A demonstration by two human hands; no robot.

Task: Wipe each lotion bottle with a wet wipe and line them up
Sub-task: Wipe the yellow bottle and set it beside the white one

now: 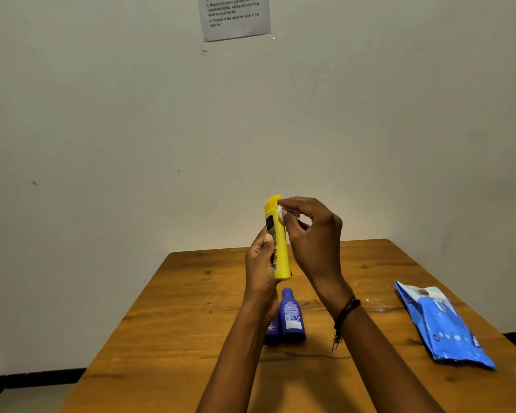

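While my left hand [261,263] grips the yellow lotion bottle [277,238] upright at frame centre, dark label facing me, my right hand [310,231] pinches a white wet wipe [280,211] against its cap. Two blue bottles [291,317] stand on the table [176,323] below.

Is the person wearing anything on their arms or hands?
Both arms are bare, with no sleeves showing and no gloves. The right hand has a dark braided cord bracelet around its wrist, with frayed thread ends hanging down. The left hand shows no band or watch, and no rings are visible.
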